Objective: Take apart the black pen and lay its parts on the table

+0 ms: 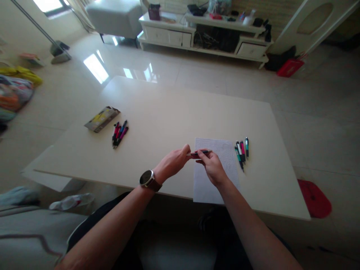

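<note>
A slim dark pen (207, 152) lies level between my two hands, above the left part of a lined sheet of paper (215, 183). My left hand (176, 159), with a watch on its wrist, is closed at the pen's left end. The fingers of my right hand (210, 163) pinch the pen near its pointed right end. Right of the paper, several pens (241, 152) lie side by side, teal, white and pink among them. Another group of pens (120, 134), red, blue and purple with black grips, lies to the left.
An opened grey and yellow box (101, 119) lies by the left pens on the white table (168, 112). A red stool (315, 198) stands off the table's right edge. Beyond are a white TV cabinet (168, 35) and a grey ottoman (115, 17). A plastic bottle (73, 201) lies at lower left.
</note>
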The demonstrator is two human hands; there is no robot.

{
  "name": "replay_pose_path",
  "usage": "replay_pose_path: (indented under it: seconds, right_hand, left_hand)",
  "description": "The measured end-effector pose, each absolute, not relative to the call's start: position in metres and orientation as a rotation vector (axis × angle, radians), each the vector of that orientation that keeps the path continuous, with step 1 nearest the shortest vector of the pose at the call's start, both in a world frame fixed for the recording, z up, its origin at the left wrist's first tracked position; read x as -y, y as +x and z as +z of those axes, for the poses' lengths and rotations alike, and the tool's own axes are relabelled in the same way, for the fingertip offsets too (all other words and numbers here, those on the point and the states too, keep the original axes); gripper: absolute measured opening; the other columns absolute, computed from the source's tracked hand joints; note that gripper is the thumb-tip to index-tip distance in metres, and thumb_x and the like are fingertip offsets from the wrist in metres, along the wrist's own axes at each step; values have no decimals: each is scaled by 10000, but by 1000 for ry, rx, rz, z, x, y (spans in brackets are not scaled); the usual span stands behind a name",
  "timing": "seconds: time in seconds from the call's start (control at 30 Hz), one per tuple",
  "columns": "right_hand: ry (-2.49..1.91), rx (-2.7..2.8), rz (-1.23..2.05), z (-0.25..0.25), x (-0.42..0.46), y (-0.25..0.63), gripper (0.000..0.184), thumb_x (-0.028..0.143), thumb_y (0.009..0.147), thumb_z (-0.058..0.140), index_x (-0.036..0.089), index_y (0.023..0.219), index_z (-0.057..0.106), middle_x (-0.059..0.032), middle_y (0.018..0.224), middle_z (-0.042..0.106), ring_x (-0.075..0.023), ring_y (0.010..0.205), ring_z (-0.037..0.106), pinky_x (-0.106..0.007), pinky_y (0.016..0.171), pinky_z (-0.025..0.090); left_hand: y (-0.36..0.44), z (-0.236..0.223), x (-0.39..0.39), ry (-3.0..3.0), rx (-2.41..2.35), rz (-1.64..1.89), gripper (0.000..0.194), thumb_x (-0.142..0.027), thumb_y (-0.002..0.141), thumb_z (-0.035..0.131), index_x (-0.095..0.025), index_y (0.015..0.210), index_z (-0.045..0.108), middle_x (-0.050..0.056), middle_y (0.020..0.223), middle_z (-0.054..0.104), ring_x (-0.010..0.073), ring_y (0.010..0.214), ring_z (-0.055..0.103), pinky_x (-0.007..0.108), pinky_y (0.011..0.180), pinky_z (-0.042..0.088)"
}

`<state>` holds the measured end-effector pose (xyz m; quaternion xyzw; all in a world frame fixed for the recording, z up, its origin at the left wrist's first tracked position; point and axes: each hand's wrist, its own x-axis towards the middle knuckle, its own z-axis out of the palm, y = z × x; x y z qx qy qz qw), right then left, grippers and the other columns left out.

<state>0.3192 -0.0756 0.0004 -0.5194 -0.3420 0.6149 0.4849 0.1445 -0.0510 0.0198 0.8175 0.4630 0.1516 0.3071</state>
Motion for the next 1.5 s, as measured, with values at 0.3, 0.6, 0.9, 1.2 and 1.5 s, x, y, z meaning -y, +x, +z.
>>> replay_pose_path:
  seconds: [0.3, 0.6, 0.9, 1.2, 1.5]
  right_hand:
    - [-1124, 540, 1470, 4, 72, 322, 386, 421, 701, 837, 213, 892, 574, 9, 823, 718, -170, 802, 722, -298, 779, 536]
    - [-1136, 536, 1418, -1, 70, 327, 288, 342, 740, 800, 212, 888, 590, 11, 847, 695, -162, 837, 710, -301, 799, 533]
    - [-1167, 551, 1453, 2, 71, 328, 265, 331, 737, 786, 210, 871, 593, 11, 855, 692, -157, 825, 703, -306, 808, 512]
    - [-1183, 542, 1462, 6, 72, 326, 291, 326, 706, 801, 210, 865, 588, 15, 841, 696, -161, 814, 702, -320, 824, 515]
    - [-1205, 576, 1470, 3, 73, 323, 270, 330, 736, 792, 207, 867, 591, 0, 856, 692, -160, 825, 694, -330, 837, 527]
  left_hand:
    - [141, 10, 49, 2216, -1251, 411, 55, -252, 1008, 442, -196, 1009, 443, 33, 817, 636, 175, 711, 585, 290, 612, 358]
    - [101, -13, 29, 2209, -1486, 347, 63, -173, 923, 472, -194, 882, 515, 71, 967, 588, 179, 807, 552, 316, 737, 437]
    - [47, -17, 14, 2140, -1761, 16, 102, -223, 850, 581, -203, 940, 622, 70, 934, 684, 223, 859, 609, 328, 719, 421]
    - [28, -25, 15, 2098, -1847, -73, 250, -243, 844, 595, -194, 1089, 597, 89, 1023, 685, 236, 914, 625, 339, 763, 456]
    - [82, -5, 22, 1934, -1250, 447, 244, -359, 842, 659, -194, 1021, 639, 53, 986, 690, 169, 868, 635, 298, 748, 509]
